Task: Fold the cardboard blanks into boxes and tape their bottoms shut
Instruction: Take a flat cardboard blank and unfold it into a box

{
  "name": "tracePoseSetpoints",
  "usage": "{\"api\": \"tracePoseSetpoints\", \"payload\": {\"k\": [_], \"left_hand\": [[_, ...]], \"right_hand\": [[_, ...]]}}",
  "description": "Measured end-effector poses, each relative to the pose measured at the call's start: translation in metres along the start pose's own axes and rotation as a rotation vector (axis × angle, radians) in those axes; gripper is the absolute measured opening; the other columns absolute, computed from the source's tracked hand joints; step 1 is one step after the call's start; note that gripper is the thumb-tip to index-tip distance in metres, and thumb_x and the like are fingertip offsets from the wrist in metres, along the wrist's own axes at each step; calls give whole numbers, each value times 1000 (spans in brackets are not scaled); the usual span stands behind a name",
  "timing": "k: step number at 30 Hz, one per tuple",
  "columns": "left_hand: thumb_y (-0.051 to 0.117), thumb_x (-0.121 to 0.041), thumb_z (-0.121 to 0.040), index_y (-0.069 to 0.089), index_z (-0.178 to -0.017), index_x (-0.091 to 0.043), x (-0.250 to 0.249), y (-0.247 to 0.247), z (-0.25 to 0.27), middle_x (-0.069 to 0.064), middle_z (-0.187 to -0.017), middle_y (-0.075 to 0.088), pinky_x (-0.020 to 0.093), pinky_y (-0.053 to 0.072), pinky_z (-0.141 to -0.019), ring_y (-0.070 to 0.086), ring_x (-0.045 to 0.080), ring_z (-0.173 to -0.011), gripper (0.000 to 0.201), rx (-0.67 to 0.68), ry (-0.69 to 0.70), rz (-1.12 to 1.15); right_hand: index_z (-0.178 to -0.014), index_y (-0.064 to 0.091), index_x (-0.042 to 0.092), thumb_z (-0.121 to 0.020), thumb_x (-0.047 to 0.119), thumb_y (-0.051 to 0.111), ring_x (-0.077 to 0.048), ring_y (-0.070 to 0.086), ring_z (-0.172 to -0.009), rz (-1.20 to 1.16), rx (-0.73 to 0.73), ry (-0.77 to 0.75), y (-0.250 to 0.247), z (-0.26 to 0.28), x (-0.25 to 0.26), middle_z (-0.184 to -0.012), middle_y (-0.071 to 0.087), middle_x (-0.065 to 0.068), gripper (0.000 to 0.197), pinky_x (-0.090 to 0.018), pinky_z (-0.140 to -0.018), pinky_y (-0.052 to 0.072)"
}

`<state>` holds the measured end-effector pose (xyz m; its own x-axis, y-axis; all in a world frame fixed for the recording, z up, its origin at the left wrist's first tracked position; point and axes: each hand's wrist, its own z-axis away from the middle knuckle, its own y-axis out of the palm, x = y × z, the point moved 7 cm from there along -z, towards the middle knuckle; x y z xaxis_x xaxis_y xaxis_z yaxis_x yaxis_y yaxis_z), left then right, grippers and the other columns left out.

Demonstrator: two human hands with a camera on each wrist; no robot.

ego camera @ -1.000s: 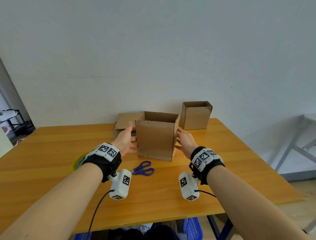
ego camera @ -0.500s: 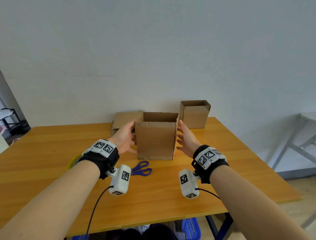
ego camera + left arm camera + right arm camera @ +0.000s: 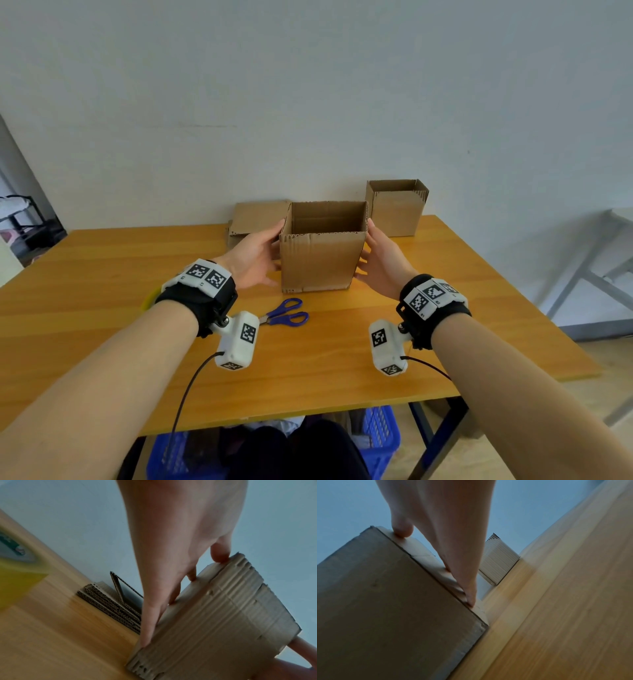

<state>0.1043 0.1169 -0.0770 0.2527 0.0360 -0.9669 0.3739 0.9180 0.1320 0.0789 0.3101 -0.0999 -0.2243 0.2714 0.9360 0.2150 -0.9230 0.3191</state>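
Observation:
An open-topped cardboard box point(image 3: 322, 263) stands upright in the middle of the wooden table point(image 3: 102, 260). My left hand point(image 3: 269, 250) lies flat against its left side and my right hand point(image 3: 373, 253) against its right side, fingers straight. In the left wrist view the fingers point(image 3: 154, 615) run along the box point(image 3: 223, 622) wall with the thumb at its top corner. The right wrist view shows the same on the box point(image 3: 385, 601), with a fingertip point(image 3: 471, 600) near the lower corner. The box's bottom is hidden.
A second folded box point(image 3: 397, 209) stands at the back right by the wall. A stack of flat blanks point(image 3: 253, 219) lies behind my left hand. Blue-handled scissors point(image 3: 284, 313) lie in front of the box. A yellow tape roll point(image 3: 149, 298) peeks out behind my left wrist.
Both hands have moved forward and higher along the box's sides. The box sits slightly farther from the scissors than a second ago.

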Motion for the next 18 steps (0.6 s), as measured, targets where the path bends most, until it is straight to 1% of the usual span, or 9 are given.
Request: {"api": "tracePoseSetpoints", "payload": {"k": [3, 5, 8, 10, 12, 14, 16, 17, 18], "left_hand": [[44, -57, -87, 48, -135, -32, 2, -1, 1, 8, -138, 51, 60, 40, -98, 51, 35, -123, 54, 5, -3, 28], [47, -56, -86, 46, -136, -38, 2, -3, 1, 6, -140, 50, 61, 39, -99, 51, 36, -123, 53, 11, 13, 41], [48, -50, -90, 40, -135, -52, 1, -6, 2, 0, -139, 50, 61, 40, -99, 54, 37, -120, 46, 2, 42, 49], [50, -48, -89, 35, -136, -55, 2, -7, 1, -3, -144, 43, 60, 40, -100, 54, 38, -119, 50, -6, 53, 52], [53, -48, -88, 31, -138, -56, 2, -7, 1, -5, -149, 36, 59, 40, -100, 54, 38, -119, 55, -11, 64, 49], [56, -43, -87, 28, -140, -54, 1, -7, 1, -5, -148, 37, 56, 44, -97, 56, 37, -117, 61, -39, 72, 36], [58, -33, -89, 23, -143, -50, 0, -9, 0, 1, -144, 41, 54, 46, -94, 56, 36, -115, 67, -94, 77, 12], [58, -28, -90, 22, -144, -49, 0, -11, 0, 3, -144, 41, 55, 45, -95, 56, 35, -115, 69, -120, 79, 1], [58, -24, -91, 21, -144, -48, 1, -13, 0, 4, -145, 41, 55, 45, -95, 56, 35, -115, 69, -141, 80, -7]], "right_hand": [[-149, 25, 33, -92, 62, 36, -27, 26, -142, -3, 36, 4, 1, 4, -2, -154, 32, -3, 65, -46, -116, 20], [-149, 27, 31, -94, 59, 35, -26, 31, -139, 7, 56, 4, 2, 7, -3, -151, 36, -3, 62, -45, -116, 22], [-149, 26, 24, -95, 55, 37, -24, 36, -135, 44, 56, 0, 2, 7, -2, -147, 41, -3, 64, -43, -117, 23], [-151, 21, 22, -95, 51, 41, -25, 37, -135, 61, 35, -7, 1, 5, -2, -148, 38, -6, 66, -43, -116, 25], [-152, 17, 22, -96, 45, 45, -26, 34, -137, 75, 18, -19, -1, 3, -2, -153, 32, -7, 67, -43, -115, 26], [-152, 18, 23, -97, 39, 45, -25, 36, -135, 81, 18, -31, -1, 1, -2, -150, 35, -4, 63, -40, -113, 30], [-150, 20, 23, -99, 32, 44, -21, 44, -124, 79, 29, -43, 2, 1, -1, -135, 46, 0, 58, -36, -105, 36], [-150, 21, 23, -99, 29, 44, -20, 47, -119, 82, 36, -49, 3, 2, -1, -129, 49, 2, 57, -35, -103, 37], [-150, 22, 23, -99, 27, 44, -19, 48, -118, 92, 36, -55, 4, 1, 0, -126, 51, 3, 56, -35, -102, 37]]}}
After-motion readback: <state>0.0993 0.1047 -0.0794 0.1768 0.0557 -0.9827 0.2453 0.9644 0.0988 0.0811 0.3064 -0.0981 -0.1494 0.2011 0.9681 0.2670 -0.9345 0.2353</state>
